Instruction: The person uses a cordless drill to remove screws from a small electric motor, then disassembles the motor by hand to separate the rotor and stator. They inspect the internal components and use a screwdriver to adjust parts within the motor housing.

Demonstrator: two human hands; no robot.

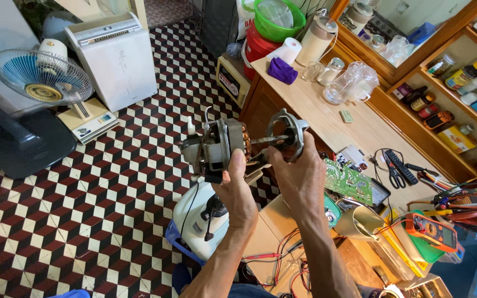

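Note:
I hold a small electric fan motor up in front of me, over the tiled floor. My left hand point(237, 185) grips the motor body point(219, 144), a grey housing with copper windings and thin wires hanging from it. My right hand point(299, 168) holds the grey metal end cover point(289, 134), which sits a little apart from the body on the shaft. Both forearms rise from the bottom of the view.
A wooden bench point(327, 118) at right carries a green circuit board point(349, 183), scissors point(396, 174), a multimeter point(434, 230), jars and a purple cloth point(281, 70). On the chequered floor stand a table fan point(42, 77), a white appliance point(114, 55) and a white fan base point(200, 218).

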